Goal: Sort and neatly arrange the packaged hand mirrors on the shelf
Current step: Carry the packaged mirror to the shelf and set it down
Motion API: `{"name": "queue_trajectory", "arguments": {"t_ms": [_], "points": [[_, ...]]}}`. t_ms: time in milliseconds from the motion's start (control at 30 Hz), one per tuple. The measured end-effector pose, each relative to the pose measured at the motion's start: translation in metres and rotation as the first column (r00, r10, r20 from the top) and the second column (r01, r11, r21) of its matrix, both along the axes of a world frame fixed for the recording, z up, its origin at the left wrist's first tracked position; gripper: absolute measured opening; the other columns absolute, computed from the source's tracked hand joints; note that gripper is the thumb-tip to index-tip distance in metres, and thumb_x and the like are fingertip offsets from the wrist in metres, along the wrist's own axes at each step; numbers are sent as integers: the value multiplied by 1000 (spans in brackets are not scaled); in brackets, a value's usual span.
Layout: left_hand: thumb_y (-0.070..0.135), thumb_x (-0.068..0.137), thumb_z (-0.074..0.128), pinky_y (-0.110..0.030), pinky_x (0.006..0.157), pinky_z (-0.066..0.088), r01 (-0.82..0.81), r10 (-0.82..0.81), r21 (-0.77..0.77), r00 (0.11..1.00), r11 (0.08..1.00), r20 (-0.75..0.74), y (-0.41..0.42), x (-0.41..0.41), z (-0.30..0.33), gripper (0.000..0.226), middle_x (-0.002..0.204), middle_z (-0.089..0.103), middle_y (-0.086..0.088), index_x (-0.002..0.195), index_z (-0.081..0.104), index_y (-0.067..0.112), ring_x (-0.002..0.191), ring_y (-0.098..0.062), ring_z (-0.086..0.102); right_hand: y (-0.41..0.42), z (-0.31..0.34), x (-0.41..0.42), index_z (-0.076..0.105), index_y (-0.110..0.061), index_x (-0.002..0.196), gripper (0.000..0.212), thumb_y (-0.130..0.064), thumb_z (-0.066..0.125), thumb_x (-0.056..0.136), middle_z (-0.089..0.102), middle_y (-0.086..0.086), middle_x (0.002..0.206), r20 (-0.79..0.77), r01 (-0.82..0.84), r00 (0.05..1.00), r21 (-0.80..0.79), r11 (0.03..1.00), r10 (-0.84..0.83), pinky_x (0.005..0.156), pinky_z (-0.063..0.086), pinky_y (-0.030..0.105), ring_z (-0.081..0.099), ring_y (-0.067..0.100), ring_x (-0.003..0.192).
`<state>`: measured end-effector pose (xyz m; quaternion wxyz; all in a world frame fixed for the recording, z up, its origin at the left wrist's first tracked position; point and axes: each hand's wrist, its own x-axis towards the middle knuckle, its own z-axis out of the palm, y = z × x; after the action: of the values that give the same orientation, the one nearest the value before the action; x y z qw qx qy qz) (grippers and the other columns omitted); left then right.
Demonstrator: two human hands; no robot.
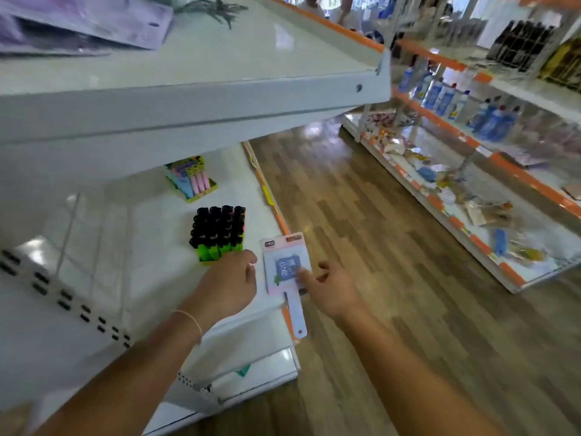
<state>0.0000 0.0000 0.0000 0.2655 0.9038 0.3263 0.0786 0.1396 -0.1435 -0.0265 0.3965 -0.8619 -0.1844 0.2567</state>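
A: Nearest, lower centre of the frame: your left hand point(231, 283) has its fingers curled at the left edge of the packaged hand mirror point(286, 272); whether they pinch it, I cannot tell. Your right hand point(327, 289) is loosely spread, one fingertip on the card face.

B: Where does the mirror sit?

A: At the front edge of the white shelf point(151, 247), its handle overhanging the orange lip. Flat glossy pink card, blue printed panel, pale plastic handle with a round end.

B: Progress?

A: Early, by my reading: one mirror in view, not yet squared up. No others visible.

B: Farther back?

A: A block of black-capped green lighters point(218, 234), then a pastel display box point(191, 179), both upright on smooth enamelled metal.
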Motion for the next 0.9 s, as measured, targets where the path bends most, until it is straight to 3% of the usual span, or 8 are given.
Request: {"name": "queue_trajectory", "arguments": {"t_ms": [67, 233, 300, 433, 600, 700, 833, 900], "points": [[17, 96, 45, -32, 91, 45, -20, 20, -19, 1000, 1000, 17, 0, -4, -3, 27, 117, 60, -9, 118, 59, 12, 105, -24, 58, 7, 2, -3, 54, -15, 124, 70, -65, 64, 76, 68, 1, 106, 28, -2, 1000, -58, 998, 4, 78, 49, 32, 64, 18, 96], [17, 95, 47, -32, 85, 46, 6, -6, -1, 997, 1000, 79, -9, 3, 0, 22, 106, 61, -6, 111, 61, 13, 97, -23, 58, 12, 4, 2, 65, -13, 80, 30, -42, 72, 79, 70, -3, 69, -24, -1, 1000, 53, 999, 2, 56, 53, 30, 65, 11, 63], [16, 95, 48, -35, 86, 47, 8, -10, 26, 994, 1000, 107, -12, 13, 7, 21, 104, 61, -5, 110, 62, 14, 97, -23, 58, 8, 8, 9, 64, -6, 75, 24, -27, 69, 85, 66, 0, 64, -150, 27, 989, 121, 992, -9, 51, 48, 25, 59, 11, 54], [18, 94, 46, -35, 82, 47, 34, -47, 92, 990, 995, 136, -24, 51, 27, 20, 101, 61, -5, 107, 61, 16, 95, -24, 58, -10, 16, 36, 56, -2, 77, 20, -16, 60, 90, 52, 16, 68, -401, 169, 914, 263, 950, -52, 54, 37, 31, 45, 20, 53], [25, 93, 46, -36, 74, 47, 84, -96, 93, 986, 992, 140, -55, 139, 47, 17, 89, 63, -1, 92, 60, 16, 87, -23, 58, -66, 44, 103, 56, -7, 81, 19, -14, 50, 97, 55, 5, 57, -491, 333, 860, 336, 881, -137, 51, 38, 27, 44, 14, 49], [37, 97, 41, -32, 66, 43, 130, -127, -50, 989, 990, 75, -82, 206, 51, 29, 81, 62, 2, 86, 58, 15, 79, -21, 58, -106, 56, 152, 57, -5, 83, 18, -11, 48, 98, 56, 5, 55, -505, 420, 838, 358, 834, -205, 51, 38, 28, 44, 15, 48], [46, 98, 37, -34, 75, 53, 153, -151, -386, 988, 910, 38, -129, 310, 57, 41, 89, 68, -7, 90, 61, 13, 79, -25, 64, -163, 77, 233, 62, -2, 88, 20, -12, 48, 98, 60, 11, 65, -481, 486, 832, 393, 781, -277, 54, 41, 30, 48, 16, 52], [42, 99, 37, -31, 59, 50, 181, -167, -523, 983, 833, 73, -157, 362, 61, 41, 86, 70, -12, 93, 61, 10, 66, -24, 63, -191, 89, 274, 62, -1, 87, 20, -12, 49, 98, 61, 14, 71, -463, 506, 833, 412, 758, -304, 55, 42, 31, 49, 16, 53]]}}
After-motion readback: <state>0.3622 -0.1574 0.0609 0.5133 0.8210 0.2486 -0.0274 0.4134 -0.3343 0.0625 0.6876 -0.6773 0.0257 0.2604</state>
